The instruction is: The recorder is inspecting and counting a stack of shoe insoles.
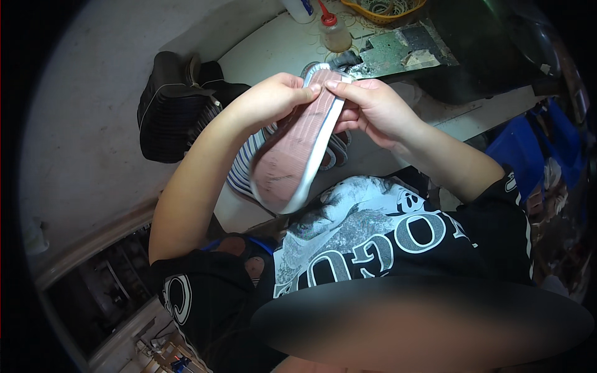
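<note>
A long shoe sole (289, 146) with a pinkish ribbed face and a white rim with a blue line is tilted up in front of my chest. Both hands grip its far, narrow end. My left hand (280, 96) pinches the left edge, its thumb pressed on the pink face. On the opposite edge, my right hand (373, 109) has its thumb on top and fingers curled beneath. Striped blue-and-white pieces (245, 165) lie behind the sole, partly hidden by it and my left arm. The underside of the held sole is hidden.
A stack of dark soles (171, 118) stands left on the white table (258, 46). At the back are a red-tipped squeeze bottle (336, 34), a yellow basket (385, 11) of bands and a worn green board (404, 53). Blue plastic (519, 149) hangs at right.
</note>
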Available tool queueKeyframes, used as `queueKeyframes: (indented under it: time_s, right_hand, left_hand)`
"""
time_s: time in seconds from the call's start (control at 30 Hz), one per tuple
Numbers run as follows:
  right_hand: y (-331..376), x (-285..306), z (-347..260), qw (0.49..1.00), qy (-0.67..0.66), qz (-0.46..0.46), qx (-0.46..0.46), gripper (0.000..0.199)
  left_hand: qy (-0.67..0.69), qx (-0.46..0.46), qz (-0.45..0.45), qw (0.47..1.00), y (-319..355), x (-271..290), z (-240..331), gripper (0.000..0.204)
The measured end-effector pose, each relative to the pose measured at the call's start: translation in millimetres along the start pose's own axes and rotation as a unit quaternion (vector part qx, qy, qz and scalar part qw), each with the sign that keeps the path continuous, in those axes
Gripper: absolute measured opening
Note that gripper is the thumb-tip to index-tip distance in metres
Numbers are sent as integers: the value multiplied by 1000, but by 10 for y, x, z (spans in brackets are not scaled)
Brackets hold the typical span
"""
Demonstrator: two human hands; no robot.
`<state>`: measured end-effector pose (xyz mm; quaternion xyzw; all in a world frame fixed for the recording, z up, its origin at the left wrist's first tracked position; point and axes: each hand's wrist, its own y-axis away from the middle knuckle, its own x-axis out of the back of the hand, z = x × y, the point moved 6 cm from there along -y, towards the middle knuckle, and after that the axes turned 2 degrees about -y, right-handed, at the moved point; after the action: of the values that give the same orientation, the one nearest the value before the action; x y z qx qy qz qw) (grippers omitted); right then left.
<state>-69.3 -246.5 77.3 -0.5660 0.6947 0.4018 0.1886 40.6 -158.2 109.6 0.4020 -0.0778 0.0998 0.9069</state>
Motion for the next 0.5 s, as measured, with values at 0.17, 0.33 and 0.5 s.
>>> queueKeyframes:
  time_s: [0.17,0.33,0.5]
  right_hand:
    - [108,41,-69,999,30,-18,-34,28]
    - [537,13,-4,986,132,-53,-86,31]
    - [807,-60,227,987,147,-4,-65,29]
  left_hand:
    - [14,22,14,1000,72,-116,130,38]
    - [66,33,33,997,34,-67,63,48]
    - [29,19,32,999,29,50,155,53]
